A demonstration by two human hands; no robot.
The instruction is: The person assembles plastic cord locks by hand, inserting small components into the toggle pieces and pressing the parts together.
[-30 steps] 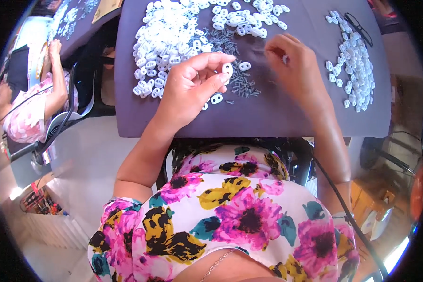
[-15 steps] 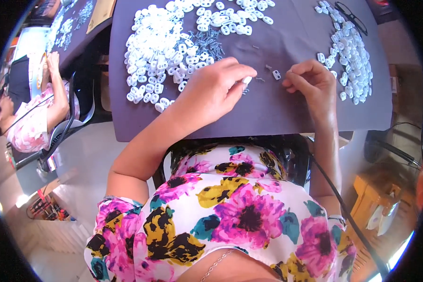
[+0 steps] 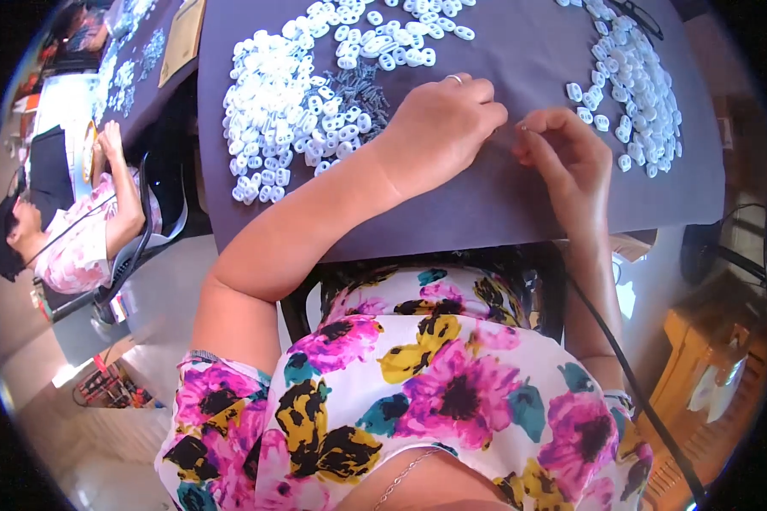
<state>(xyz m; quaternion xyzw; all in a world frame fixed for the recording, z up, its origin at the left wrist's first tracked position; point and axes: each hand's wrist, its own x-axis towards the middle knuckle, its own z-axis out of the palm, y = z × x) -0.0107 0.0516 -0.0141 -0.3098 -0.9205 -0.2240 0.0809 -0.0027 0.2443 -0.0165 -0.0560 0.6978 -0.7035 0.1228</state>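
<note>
My left hand, with a ring on one finger, reaches over the dark tabletop with its fingers curled and closed. Its fingertips are turned away, so what they hold, if anything, is hidden. Just to the right, my right hand makes a pinch of thumb and forefinger; a tiny speck shows at the tips, too small to name. A small gap separates the two hands. Left of my left hand lie a big heap of white oval two-hole plastic pieces and a pile of small dark screws.
More white pieces form a long heap at the right, with dark-framed glasses beyond it. Another person sits at a neighbouring table on the left. An orange-brown wooden stool stands at the lower right.
My left hand has moved right and slightly up, closer to my right hand. The white piece formerly at its fingertips is out of sight. My right hand keeps its pinch.
</note>
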